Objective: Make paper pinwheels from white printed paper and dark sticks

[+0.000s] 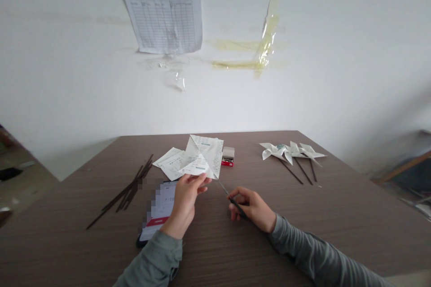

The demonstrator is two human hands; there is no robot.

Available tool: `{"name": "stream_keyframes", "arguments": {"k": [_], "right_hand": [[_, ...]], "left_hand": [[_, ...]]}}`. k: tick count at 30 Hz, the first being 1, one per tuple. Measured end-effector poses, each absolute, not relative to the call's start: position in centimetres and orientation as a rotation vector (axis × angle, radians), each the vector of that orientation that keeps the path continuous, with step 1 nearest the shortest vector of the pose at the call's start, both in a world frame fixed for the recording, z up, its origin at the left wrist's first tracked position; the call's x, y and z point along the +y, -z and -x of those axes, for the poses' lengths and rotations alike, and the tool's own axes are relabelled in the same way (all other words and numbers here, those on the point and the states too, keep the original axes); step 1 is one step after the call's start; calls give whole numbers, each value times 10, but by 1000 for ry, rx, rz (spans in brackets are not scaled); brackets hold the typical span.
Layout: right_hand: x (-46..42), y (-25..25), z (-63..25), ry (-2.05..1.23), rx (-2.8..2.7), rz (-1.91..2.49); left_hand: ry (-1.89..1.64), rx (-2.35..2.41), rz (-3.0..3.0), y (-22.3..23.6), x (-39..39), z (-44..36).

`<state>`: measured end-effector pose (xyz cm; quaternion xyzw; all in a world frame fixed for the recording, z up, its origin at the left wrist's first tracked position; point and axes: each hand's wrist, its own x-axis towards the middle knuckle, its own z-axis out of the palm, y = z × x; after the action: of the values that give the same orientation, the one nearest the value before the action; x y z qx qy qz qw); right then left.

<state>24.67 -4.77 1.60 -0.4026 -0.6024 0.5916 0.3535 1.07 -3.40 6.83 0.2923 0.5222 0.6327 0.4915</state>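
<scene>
Stick [225, 188] clamped by the fingers of the right hand [252, 206] slants up-left, its tip just beside the folded paper pinwheel [204, 157] pinched in the left hand [185, 199]

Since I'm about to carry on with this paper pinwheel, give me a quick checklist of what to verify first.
1. Paper pinwheel held in the left hand: ok, pinched at its lower edge.
2. Thin dark stick held in the right hand: ok, gripped with its tip toward the paper.
3. Stick tip at the paper: cannot tell, it is very close to the lower corner, but contact is unclear.
4. Small red box within reach: ok, just beyond the paper; its contents cannot be told.
5. Loose dark sticks available: ok, lying in a pile on the left of the table.
</scene>
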Motion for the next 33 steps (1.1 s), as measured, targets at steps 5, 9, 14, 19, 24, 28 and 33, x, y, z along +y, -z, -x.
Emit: {"name": "stream_keyframes", "arguments": {"k": [5, 9, 14, 19, 24, 28, 33], "right_hand": [[-45, -13, -245, -1545, -1545, 1026], [-47, -17, -244, -1536, -1552, 1018], [-47, -19, -244, -1519, -1560, 1033], [-45, -19, -243, -1514, -1576, 1038], [-43, -20, -241, -1498, -1608, 1055], [-43, -21, -240, -1479, -1618, 1044], [-42, -21, -240, -1471, -1599, 1051]], "left_hand": [[-1535, 1270, -703, -68, -33, -10], [-1527, 1268, -717, -66, -32, -9], [-1514, 1275, -722, -65, -33, -6], [-1495, 1295, -739, -66, -32, -6], [-1461, 1314, -732, -68, -31, -6], [-1444, 1305, -738, -69, -31, -5], [-1443, 1309, -730, -70, -31, -5]]}}
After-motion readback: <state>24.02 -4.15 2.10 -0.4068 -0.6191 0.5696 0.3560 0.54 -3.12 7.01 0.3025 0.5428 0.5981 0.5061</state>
